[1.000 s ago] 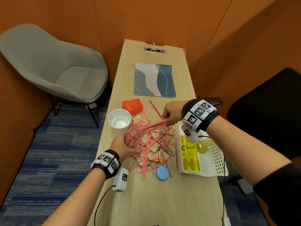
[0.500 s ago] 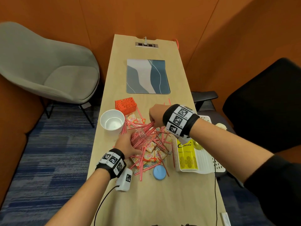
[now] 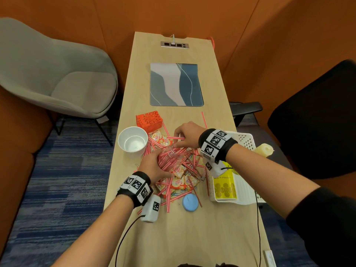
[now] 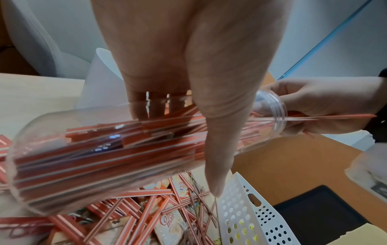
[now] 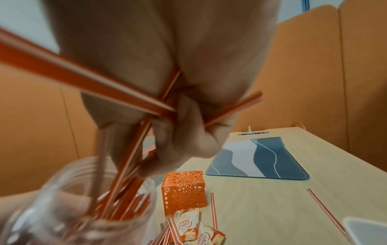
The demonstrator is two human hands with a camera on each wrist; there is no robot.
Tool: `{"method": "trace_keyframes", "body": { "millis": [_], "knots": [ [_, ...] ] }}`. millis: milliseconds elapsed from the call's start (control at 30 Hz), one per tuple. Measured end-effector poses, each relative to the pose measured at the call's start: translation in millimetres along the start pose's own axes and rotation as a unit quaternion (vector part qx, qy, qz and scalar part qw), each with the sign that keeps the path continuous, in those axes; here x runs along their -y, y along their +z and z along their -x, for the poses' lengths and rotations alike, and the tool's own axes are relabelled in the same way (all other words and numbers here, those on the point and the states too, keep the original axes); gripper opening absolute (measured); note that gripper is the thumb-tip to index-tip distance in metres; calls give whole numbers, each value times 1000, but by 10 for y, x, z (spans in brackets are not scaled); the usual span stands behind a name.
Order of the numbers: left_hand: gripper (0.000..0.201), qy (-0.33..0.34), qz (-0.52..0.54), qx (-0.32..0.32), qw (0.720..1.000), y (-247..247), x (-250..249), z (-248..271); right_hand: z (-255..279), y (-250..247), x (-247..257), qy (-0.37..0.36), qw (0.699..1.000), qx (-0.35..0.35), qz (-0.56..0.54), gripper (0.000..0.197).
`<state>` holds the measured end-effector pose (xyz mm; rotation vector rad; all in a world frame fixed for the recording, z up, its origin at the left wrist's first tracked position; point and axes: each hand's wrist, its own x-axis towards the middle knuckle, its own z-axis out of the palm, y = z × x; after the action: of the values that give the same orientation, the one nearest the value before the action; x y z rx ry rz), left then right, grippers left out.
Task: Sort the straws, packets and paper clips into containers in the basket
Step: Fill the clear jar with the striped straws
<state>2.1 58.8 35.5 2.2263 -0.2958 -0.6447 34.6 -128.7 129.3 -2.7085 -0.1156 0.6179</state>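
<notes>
My left hand (image 3: 152,166) grips a clear plastic jar (image 4: 104,149) tilted on its side over the pile, its mouth toward the right; it holds many red-and-white straws (image 4: 87,159). My right hand (image 3: 185,134) pinches a few straws (image 5: 134,149) whose ends sit in the jar's mouth (image 5: 83,190). More straws (image 3: 189,162), Coffee-mate packets (image 3: 179,182) and paper clips (image 3: 174,195) lie heaped on the table between the hands. The white perforated basket (image 3: 244,140) stands at the right edge, with a yellow box (image 3: 224,186) in it.
A white paper cup (image 3: 133,139) and an orange cut-out box (image 3: 149,120) stand left of the pile. A blue lid (image 3: 189,202) lies near the front. A grey-blue mat (image 3: 176,84) lies farther back. A grey chair (image 3: 57,74) is on the left, a black chair (image 3: 316,120) on the right.
My right hand has come left and down with its straws to the jar's mouth. My left hand has lowered the jar onto the pile.
</notes>
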Motion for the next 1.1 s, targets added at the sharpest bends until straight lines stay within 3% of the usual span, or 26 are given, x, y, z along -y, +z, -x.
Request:
{"method": "trace_keyframes", "body": {
  "millis": [100, 233, 367, 533, 667, 767, 967, 1100],
  "knots": [
    [90, -3, 18, -17, 1000, 38, -35, -30, -8, 89, -3, 21, 997, -53, -48, 18],
    [94, -8, -2, -6, 1000, 25, -38, -76, -25, 133, 15, 36, 995, -33, -89, 12],
    [92, -15, -5, 0, 1000, 2, -15, -124, -40, 39, -102, 53, 996, -53, -55, 9],
    [93, 2, -16, 4, 1000, 17, -43, -161, -59, 137, -40, 78, 987, -122, 67, 16],
    [95, 20, -19, 27, 999, 60, -60, -142, -130, 93, -53, 72, 986, -152, 11, 11],
    [101, 16, -1, 19, 1000, 85, -77, -124, -135, 86, -30, 50, 992, -115, -25, 12],
    [92, 10, 17, 13, 1000, 18, -1, -161, -118, -18, -136, 79, 991, -103, 11, 23],
    [95, 25, -15, 24, 999, -11, -14, -167, -115, 154, 5, 79, 982, -172, 18, 23]
  ]
}}
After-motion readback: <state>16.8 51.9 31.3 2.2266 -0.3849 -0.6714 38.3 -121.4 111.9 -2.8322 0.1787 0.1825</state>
